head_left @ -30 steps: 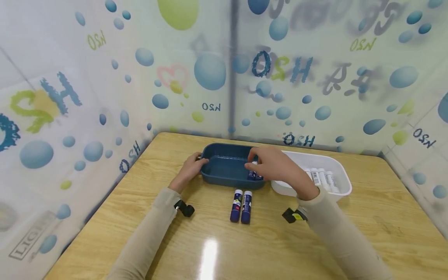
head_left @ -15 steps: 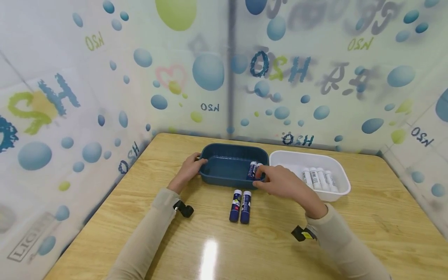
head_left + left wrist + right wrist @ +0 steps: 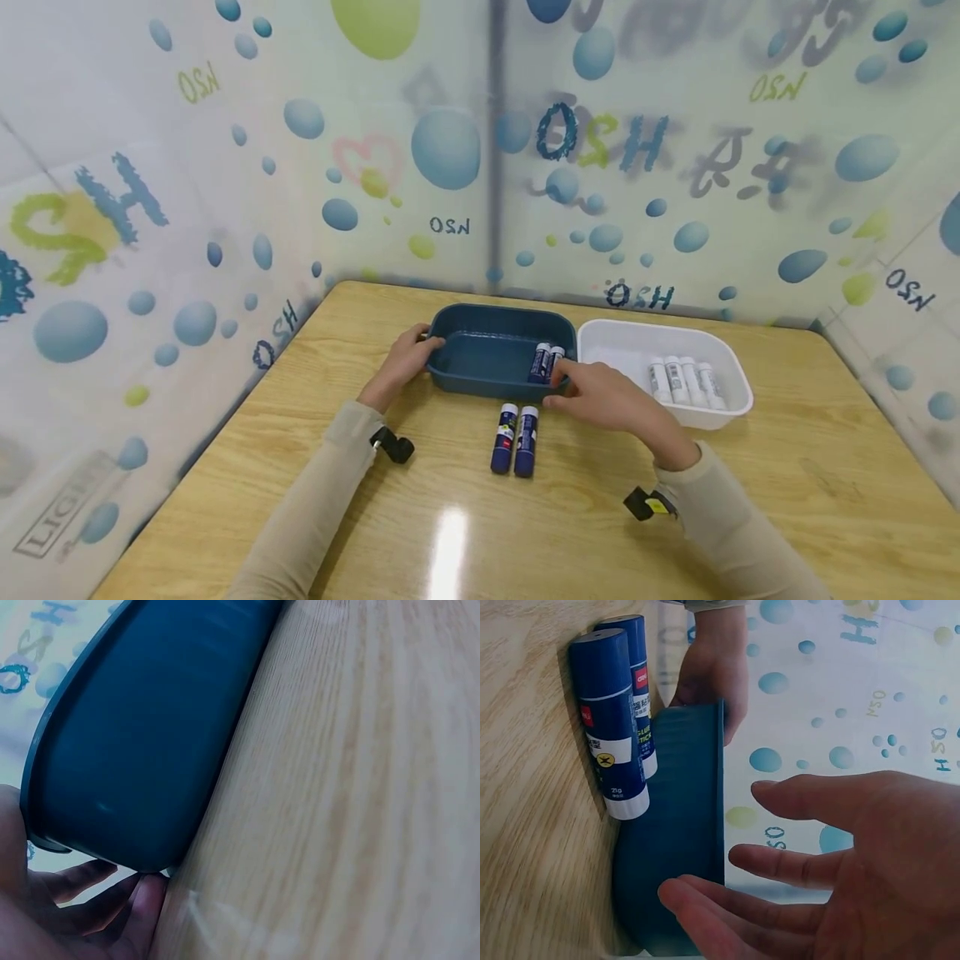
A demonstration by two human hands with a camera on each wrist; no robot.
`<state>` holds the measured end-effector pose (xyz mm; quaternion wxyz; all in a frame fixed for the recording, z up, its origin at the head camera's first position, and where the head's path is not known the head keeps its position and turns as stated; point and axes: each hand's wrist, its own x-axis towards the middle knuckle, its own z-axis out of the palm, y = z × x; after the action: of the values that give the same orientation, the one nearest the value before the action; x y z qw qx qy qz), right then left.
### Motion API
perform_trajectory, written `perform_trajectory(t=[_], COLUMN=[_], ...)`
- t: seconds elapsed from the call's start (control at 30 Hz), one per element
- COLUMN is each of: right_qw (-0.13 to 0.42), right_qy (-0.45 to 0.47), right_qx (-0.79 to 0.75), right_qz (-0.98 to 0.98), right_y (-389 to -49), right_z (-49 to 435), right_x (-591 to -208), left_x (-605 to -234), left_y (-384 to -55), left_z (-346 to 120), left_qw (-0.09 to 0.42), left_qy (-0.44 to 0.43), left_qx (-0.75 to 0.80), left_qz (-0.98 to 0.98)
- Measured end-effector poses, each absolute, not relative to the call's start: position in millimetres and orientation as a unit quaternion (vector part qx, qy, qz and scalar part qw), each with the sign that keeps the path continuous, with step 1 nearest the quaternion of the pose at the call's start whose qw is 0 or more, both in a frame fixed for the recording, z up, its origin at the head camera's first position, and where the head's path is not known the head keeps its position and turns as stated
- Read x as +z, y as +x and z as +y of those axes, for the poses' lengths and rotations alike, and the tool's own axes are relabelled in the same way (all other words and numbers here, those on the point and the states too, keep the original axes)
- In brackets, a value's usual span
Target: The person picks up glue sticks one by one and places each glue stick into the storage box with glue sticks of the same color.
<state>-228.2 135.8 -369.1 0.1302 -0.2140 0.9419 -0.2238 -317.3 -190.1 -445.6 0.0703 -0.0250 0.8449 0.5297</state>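
"Left hand (image 3: 399, 363)?"
"Pinching the rim of the smooth, rounded blue plastic tray (image 3: 480, 358), centre frame."
"Right hand (image 3: 609, 397)?"
"Loosely spread, holding nothing, near cylindrical glue sticks (image 3: 539, 363) at the tray's right end."

The head view looks forward and down across the table (image 3: 570, 533); both wrist views, close and tilted, share the blue tray (image 3: 480, 354).

Smooth plastic blue basin (image 3: 480, 360), glossy wood-grained tabletop (image 3: 555, 533), plastic glue sticks (image 3: 505, 438).
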Motion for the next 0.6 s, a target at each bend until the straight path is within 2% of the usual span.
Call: perform_trajectory(t=[0.6], right_qw=[0.154], right_qy=[-0.238], right_qx=[-0.179], right_qz=[0.942], right_y=[-228.6], right_z=[123.3], right_x=[-389.8], left_x=[-446.1], left_y=[-317.8], left_z=[-190.4], left_qw=[0.072], left_qy=[-0.025], left_qx=[0.531], left_qz=[0.844])
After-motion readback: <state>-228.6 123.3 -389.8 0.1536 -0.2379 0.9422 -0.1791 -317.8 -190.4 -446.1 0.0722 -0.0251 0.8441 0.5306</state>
